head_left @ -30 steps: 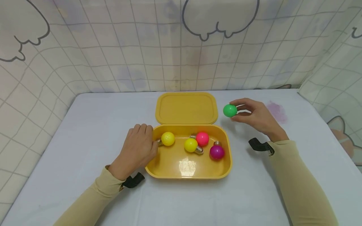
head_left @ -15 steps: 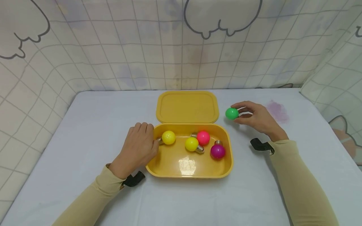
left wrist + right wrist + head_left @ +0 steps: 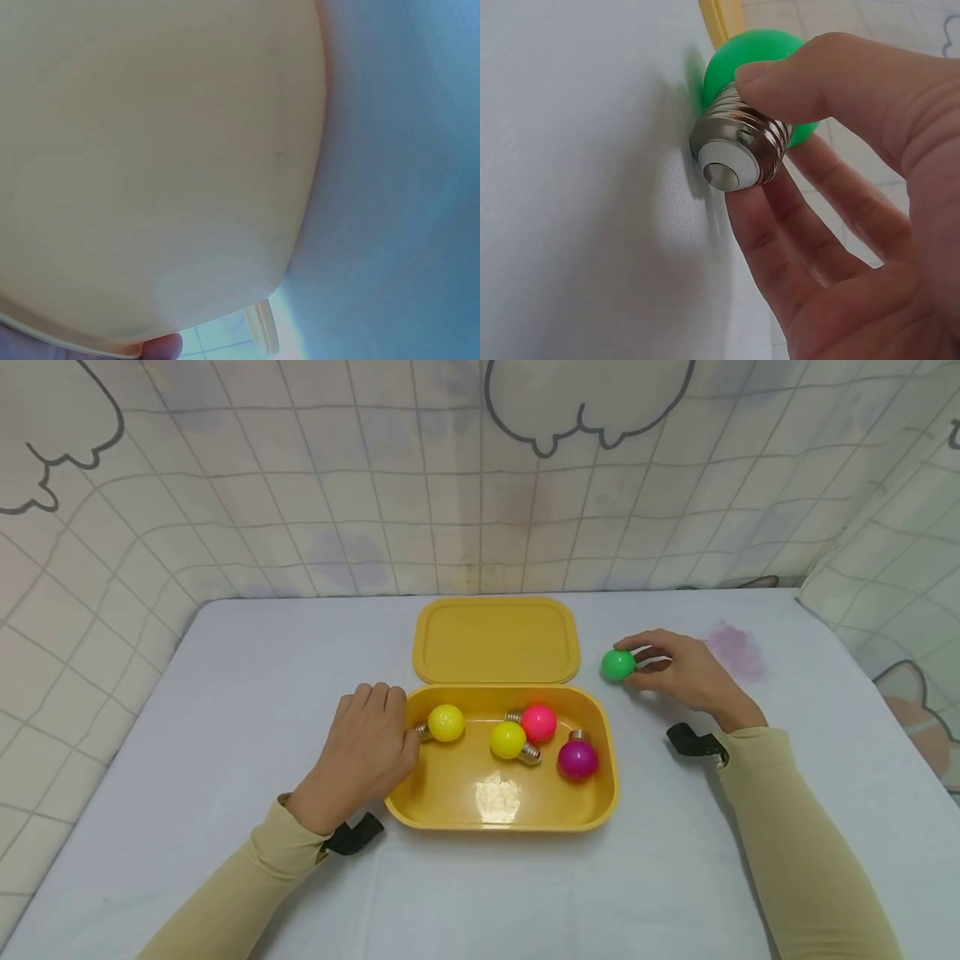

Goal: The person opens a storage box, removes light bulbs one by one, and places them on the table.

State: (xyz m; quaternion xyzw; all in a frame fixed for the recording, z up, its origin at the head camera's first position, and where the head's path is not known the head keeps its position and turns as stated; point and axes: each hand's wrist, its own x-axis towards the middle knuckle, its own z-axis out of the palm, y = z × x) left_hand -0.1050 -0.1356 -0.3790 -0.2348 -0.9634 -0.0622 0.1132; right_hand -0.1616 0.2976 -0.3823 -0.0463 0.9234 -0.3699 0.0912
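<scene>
My left hand (image 3: 360, 752) grips the left rim of a shallow yellow box (image 3: 442, 793), whose outer wall (image 3: 157, 165) fills most of the left wrist view. Inside lie a yellow light bulb (image 3: 446, 723) by that hand, a second yellow bulb (image 3: 507, 740) against a pink bulb (image 3: 538, 723), and a purple bulb (image 3: 577, 760) at the right. Right of the box, my right hand (image 3: 686, 672) holds a green light bulb (image 3: 618, 665) between thumb and fingers, close over the table. Its metal screw base (image 3: 739, 139) faces the right wrist camera, with the thumb on the bulb's neck.
A flat yellow lid (image 3: 495, 639) lies directly behind the box. White cloth covers the table (image 3: 480, 893), with a pinkish stain (image 3: 735, 652) beyond the right hand. A checked fabric curtain (image 3: 360, 485) rises along the back and both sides.
My right hand has moved slightly right and down toward the table, carrying the green light bulb. My left hand keeps its grip on the box, and the other bulbs lie as before.
</scene>
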